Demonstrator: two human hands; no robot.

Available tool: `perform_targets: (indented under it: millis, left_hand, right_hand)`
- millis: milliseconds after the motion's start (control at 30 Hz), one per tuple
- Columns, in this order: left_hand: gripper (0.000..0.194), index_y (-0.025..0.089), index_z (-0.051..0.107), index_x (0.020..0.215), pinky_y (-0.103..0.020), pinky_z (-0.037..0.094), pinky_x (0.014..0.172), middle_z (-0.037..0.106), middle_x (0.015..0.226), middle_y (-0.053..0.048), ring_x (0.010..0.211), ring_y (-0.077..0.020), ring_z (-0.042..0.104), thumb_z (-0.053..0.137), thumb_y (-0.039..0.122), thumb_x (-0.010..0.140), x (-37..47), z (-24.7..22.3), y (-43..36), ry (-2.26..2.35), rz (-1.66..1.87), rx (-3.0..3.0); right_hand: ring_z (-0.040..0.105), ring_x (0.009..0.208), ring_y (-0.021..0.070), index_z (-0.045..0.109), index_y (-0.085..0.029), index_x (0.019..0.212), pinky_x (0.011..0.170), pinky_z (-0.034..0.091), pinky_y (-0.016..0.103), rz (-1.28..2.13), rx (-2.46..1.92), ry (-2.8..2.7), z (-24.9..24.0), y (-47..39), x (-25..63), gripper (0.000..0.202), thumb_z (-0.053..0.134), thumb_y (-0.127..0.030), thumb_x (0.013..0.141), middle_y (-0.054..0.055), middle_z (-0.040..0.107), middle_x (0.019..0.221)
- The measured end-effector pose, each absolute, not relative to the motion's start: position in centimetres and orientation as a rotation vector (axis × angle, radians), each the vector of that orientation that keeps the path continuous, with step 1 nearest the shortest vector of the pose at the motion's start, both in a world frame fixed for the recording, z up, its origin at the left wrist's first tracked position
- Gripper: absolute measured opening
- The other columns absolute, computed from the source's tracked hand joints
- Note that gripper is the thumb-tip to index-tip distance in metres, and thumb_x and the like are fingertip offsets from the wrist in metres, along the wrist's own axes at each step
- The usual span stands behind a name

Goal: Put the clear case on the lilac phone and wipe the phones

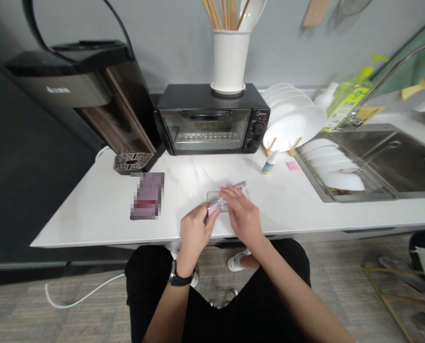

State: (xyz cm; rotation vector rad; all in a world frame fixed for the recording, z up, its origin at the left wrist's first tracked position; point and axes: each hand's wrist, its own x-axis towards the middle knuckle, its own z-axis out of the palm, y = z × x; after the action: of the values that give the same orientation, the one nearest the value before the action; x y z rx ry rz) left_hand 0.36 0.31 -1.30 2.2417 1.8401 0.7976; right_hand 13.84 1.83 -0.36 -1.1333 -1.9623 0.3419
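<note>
Slab point(214, 206), slim and pale, between the two hands just inside the front edge of the counter point(98, 216). Its long axis runs obliquely, from a near-left end at the left hand point(197, 225) to what appears to be its far-right end, showing beyond the right fingers. Both hands touch it. The left pinches the near end between thumb and fingers; the right hand point(245, 214) lays its fingers together across the middle and far part, and whether these grip or merely press cannot be made out. A clear tray point(212, 193) lies beneath, partly hidden by the hands; contact between tray and slab is likewise uncertain.

Surface: white, faintly veined. A purple object point(148, 195), blurred, lies well to the left; a small bottle point(268, 165) stands to the right, with a pink note point(292, 165) just beside it.

Room: an oven point(205, 97) stands behind the hands, a white pot point(231, 62) on its top. To its left is a dispenser point(126, 109); to its right, racked plates point(298, 125), then a sink point(412, 147) with bowls point(340, 180) at its near-left side. Behind rises a grey wall point(169, 38).
</note>
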Motion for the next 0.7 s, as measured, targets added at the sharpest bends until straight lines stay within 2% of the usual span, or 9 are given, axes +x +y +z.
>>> perform_targets:
  millis: [200,333,467,600,700]
  left_hand:
    - [0.013,0.015,0.048,0.075,-0.025,0.036,0.059,0.055,0.070,-0.006,0.067,-0.0162,0.051,0.039,0.014,0.066,0.1,-2.0,0.5,1.845,0.724,2.301]
    - [0.019,0.016,0.045,0.086,-0.024,0.036,0.060,0.054,0.073,-0.005,0.068,-0.0151,0.051,0.036,0.024,0.071,0.4,-1.6,0.5,1.810,0.729,2.317]
    - [0.023,0.017,0.046,0.085,-0.024,0.036,0.059,0.054,0.070,-0.005,0.067,-0.0155,0.051,0.033,0.031,0.072,0.7,-1.3,0.4,1.809,0.769,2.283]
    - [0.023,0.018,0.046,0.086,-0.025,0.036,0.058,0.054,0.068,-0.006,0.065,-0.0161,0.051,0.034,0.031,0.072,0.7,-1.4,0.4,1.824,0.816,2.240]
    - [0.019,0.020,0.048,0.084,-0.025,0.036,0.059,0.055,0.070,-0.006,0.066,-0.0157,0.051,0.035,0.025,0.071,0.5,-1.8,0.4,1.821,0.822,2.251]
  right_hand:
    - [0.027,0.108,0.0119,0.023,-0.032,0.113,0.094,0.024,0.035,0.374,-0.928,-2.196,0.2,0.4,11.8,0.044,0.029,-0.013,0.073,-0.006,0.037,0.113]
    - [0.029,0.107,0.0121,0.035,-0.023,0.108,0.094,0.023,0.034,0.360,-1.001,-2.146,0.3,2.0,14.9,0.037,0.029,-0.011,0.073,-0.002,0.041,0.111]
    - [0.031,0.105,0.0114,0.042,-0.017,0.102,0.093,0.023,0.031,0.306,-1.236,-1.949,0.4,3.9,17.6,0.033,0.025,-0.008,0.074,0.003,0.045,0.106]
    - [0.025,0.109,0.0124,0.040,-0.019,0.104,0.093,0.023,0.034,0.262,-1.327,-1.918,0.7,3.2,16.4,0.036,0.025,-0.007,0.073,0.002,0.041,0.110]
    - [0.021,0.111,0.0121,0.035,-0.023,0.108,0.095,0.021,0.034,0.284,-1.255,-2.043,0.7,1.3,13.7,0.039,0.026,-0.008,0.073,0.000,0.038,0.113]
